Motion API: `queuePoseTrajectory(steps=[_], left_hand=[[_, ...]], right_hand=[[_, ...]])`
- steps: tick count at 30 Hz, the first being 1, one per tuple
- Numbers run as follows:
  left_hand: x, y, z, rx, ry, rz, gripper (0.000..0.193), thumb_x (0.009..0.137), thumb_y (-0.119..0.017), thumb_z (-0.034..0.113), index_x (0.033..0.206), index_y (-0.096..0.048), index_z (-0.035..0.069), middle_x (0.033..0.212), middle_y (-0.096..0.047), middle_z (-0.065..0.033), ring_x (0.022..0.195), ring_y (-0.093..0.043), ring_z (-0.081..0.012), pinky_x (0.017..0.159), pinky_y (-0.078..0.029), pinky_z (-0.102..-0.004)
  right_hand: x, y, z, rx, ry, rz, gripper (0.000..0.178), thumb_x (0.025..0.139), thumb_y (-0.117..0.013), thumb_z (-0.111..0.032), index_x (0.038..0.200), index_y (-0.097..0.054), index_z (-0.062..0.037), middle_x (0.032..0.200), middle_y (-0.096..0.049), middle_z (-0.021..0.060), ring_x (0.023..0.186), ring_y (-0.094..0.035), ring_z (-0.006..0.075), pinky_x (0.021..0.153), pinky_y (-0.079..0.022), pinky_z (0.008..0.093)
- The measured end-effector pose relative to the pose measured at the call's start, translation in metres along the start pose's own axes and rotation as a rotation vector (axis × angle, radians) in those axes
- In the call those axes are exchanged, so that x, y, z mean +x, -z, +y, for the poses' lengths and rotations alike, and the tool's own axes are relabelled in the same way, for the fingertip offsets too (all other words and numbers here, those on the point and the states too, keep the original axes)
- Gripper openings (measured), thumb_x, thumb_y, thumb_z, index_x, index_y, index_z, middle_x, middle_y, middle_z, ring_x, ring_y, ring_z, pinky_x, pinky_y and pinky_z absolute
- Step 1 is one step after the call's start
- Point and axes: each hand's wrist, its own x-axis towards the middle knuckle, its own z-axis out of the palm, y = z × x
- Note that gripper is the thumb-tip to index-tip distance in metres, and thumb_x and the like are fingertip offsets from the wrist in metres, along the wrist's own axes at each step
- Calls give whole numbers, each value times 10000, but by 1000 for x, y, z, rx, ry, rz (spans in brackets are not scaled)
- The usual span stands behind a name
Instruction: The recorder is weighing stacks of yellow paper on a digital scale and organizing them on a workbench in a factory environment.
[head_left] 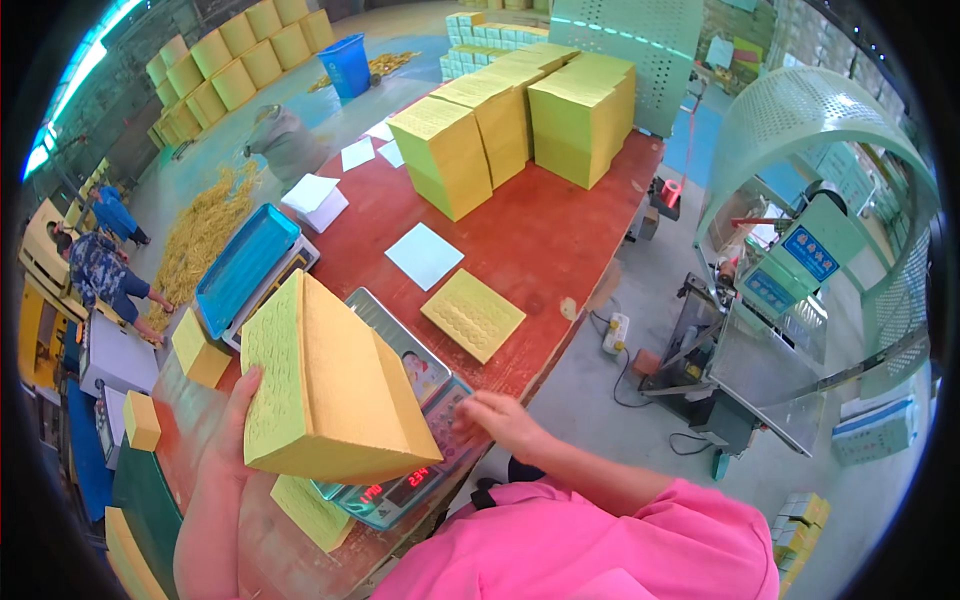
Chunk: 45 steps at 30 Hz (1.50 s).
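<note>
The left grip holds a big yellow stack, its thumb laid up the left face and its palm against the lower part of that side. The big yellow stack is tilted above the scale, covering much of the weighing plate, while red digits glow on the scale's front panel. The right grip is just beside the scale's right edge, away from the big yellow stack, with its fingers bent; they are blurred, so I cannot tell whether they are spread or pressed together. Near the scale's lower left corner, a textured yellow piece lies partly beneath the raised stack. On the red tabletop, a flat yellow slab lies to the right of the scale, with a white sheet just beyond it. Farther back, tall yellow blocks stand side by side. To the left are a second scale with a blue tray, a small yellow block and a white paper stack. A pale green machine stands on the floor to the right, and a blue bin stands well apart in the background
</note>
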Motion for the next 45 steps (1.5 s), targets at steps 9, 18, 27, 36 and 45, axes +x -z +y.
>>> queuePoseTrajectory(steps=[9, 18, 27, 36, 45], left_hand=[[32, -63, -11, 185, -96, 104, 602, 934, -571, 443, 1375, -460, 49, 1266, -607, -117, 1110, -620, -216, 938, -513, -362], [198, -222, -42, 58, -100, -114, 639, 932, -560, 477, 1394, -425, 56, 1337, -550, -116, 1194, -563, -230, 1031, -441, -399], [385, -347, -30, 15, 7, -103, 620, 918, -521, 528, 1402, -425, 151, 1336, -543, -81, 1243, -513, -258, 988, -421, -578], [426, -413, -28, 140, -37, -17, 698, 878, -514, 603, 1411, -412, 164, 1362, -511, -87, 1241, -505, -309, 879, -472, -651], [446, -381, -27, 69, -47, -92, 728, 851, -520, 673, 1379, -465, 176, 1328, -557, -71, 1215, -523, -301, 852, -482, -634]], right_hand=[[15, 20, -16, 532, -127, -151, 426, 1026, -442, -342, 1281, -550, -19, 1172, -646, 61, 1043, -616, 163, 888, -485, 314], [92, 240, -138, 186, 26, 70, 456, 1015, -452, -353, 1273, -558, 7, 1188, -639, 73, 1082, -577, 146, 937, -440, 305], [203, 406, -207, 35, 0, 367, 507, 1001, -457, -371, 1310, -521, 27, 1230, -616, 112, 1099, -572, 202, 936, -440, 310], [126, 395, -181, -354, 478, 580, 227, 889, -631, -109, 1070, -589, 22, 1005, -651, 145, 884, -651, 224, 768, -519, 328], [181, 377, -171, -586, 597, 465, 190, 844, -669, -139, 961, -602, -6, 863, -641, 147, 781, -635, 253, 733, -509, 348]])
